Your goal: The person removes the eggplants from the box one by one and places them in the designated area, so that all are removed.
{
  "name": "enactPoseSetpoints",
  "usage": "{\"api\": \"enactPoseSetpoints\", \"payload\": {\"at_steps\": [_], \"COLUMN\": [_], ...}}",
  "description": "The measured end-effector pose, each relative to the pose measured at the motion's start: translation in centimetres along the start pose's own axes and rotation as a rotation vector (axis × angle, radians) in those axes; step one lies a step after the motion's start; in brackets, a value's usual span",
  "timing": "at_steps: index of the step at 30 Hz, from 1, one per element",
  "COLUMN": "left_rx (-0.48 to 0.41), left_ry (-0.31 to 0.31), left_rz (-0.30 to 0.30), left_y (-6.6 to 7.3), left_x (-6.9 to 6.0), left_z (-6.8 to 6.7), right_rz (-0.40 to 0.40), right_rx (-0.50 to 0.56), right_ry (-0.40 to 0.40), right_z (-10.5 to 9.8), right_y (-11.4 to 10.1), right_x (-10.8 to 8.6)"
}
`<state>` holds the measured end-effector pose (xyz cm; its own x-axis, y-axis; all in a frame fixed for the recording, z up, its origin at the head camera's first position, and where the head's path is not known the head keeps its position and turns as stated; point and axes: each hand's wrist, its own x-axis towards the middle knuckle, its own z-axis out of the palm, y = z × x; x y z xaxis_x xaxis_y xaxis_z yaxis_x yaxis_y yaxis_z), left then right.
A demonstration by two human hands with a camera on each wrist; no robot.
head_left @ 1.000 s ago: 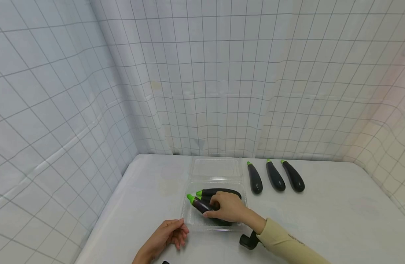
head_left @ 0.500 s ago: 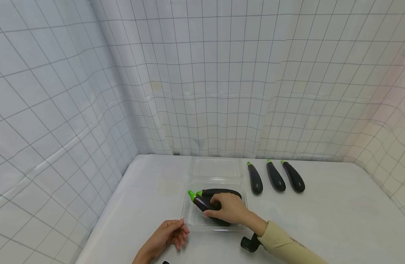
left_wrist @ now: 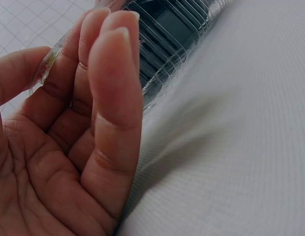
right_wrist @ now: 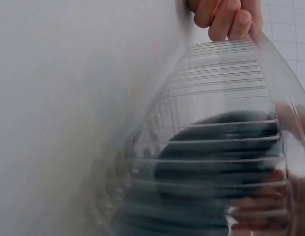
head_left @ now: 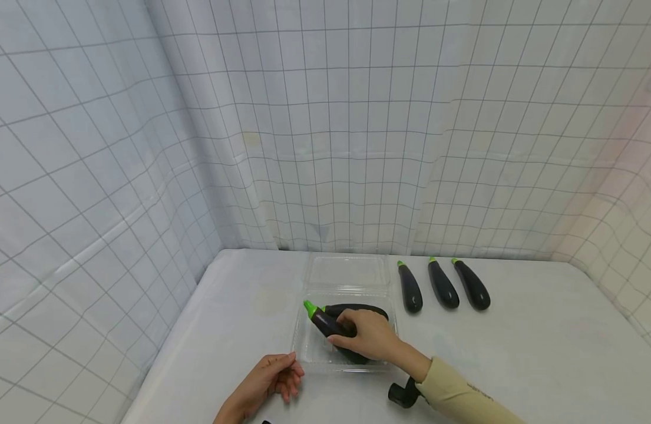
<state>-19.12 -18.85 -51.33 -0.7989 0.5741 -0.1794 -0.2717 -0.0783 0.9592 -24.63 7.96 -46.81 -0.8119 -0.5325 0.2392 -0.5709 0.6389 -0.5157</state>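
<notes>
One left hand [head_left: 274,374] pinches the near-left rim of the open clear container [head_left: 314,352]. Inside, an eggplant [head_left: 327,324] slants, gripped by the curled thumb and fingers of the right hand [head_left: 370,335]; another eggplant [head_left: 359,307] lies behind. Rightward, three loose eggplants [head_left: 443,285] rest on white cloth [head_left: 532,330].

Finding open room on the white cloth [head_left: 230,306] left of the clear hinged plastic box [head_left: 348,272]. Meeting the bare left hand [head_left: 272,378] at its near-left corner, the right hand [head_left: 373,337] over its base [head_left: 313,347], three long black, green-stemmed eggplants [head_left: 443,284] rightward.
</notes>
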Motion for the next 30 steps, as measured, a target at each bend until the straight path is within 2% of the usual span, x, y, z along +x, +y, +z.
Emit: {"api": "enactPoseSetpoints", "payload": {"at_steps": [13,22,30], "left_rx": [-0.002,0.003,-0.001], "left_ry": [-0.01,0.0,-0.007], "left_rz": [0.008,-0.003,0.009], "left_y": [-0.04,0.19,0.16], "left_x": [0.03,-0.07,-0.08], "left_z": [0.02,0.18,0.12], "right_rz": [-0.021,-0.066,-0.103], "right_rx": [0.089,0.171,0.251], "right_ry": [0.112,0.261,0.348], "right_z": [-0.2,-0.24,-0.25], "right_y": [-0.39,-0.52,-0.4], "right_x": [-0.26,-0.33,-0.27]}}
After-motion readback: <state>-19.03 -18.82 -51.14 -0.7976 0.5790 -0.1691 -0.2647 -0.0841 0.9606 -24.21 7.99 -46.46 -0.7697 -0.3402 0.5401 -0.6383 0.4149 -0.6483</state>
